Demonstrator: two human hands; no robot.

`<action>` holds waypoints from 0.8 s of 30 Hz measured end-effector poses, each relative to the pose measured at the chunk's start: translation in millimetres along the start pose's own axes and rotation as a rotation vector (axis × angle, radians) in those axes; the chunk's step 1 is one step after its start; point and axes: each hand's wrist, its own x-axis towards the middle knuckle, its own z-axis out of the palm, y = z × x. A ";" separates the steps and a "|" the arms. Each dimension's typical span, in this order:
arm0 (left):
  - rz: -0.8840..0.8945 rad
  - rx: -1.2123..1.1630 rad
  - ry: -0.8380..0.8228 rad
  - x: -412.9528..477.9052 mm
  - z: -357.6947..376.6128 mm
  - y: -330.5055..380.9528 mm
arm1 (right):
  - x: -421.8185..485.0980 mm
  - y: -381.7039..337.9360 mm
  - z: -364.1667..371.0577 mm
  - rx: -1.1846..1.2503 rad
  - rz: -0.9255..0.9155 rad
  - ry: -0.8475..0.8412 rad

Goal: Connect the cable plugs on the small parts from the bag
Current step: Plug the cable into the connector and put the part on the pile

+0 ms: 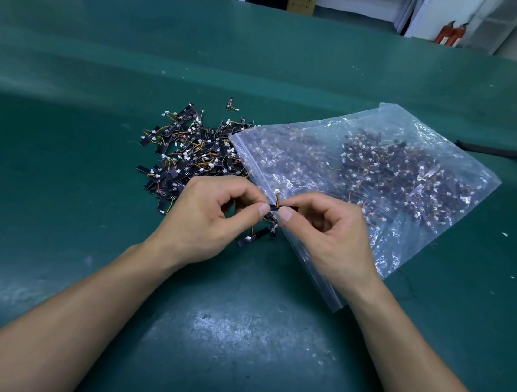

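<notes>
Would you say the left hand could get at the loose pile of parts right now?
Likely yes: the pile lies uncovered just beyond the left hand, though it pinches a small part.

A small black part (276, 207) with orange wires and a white plug (276, 192) is held level at frame centre. A loose pile (189, 151) of like parts is spread left of centre. A clear zip bag (379, 176), filled with more, is laid flat at centre right.

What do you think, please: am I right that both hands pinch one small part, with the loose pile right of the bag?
Not quite: the head view shows the loose pile lying left of the bag. The left hand and right hand do pinch one small part.
</notes>
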 end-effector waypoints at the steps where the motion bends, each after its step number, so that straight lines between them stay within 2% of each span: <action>1: -0.002 -0.006 0.000 -0.1 0.0 0.3 | 0.3 0.7 -0.1 -0.020 -0.008 -0.014; 24: -0.068 -0.077 -0.042 -0.1 -1.6 1.7 | 0.6 -2.8 -1.0 -0.058 -0.022 -0.035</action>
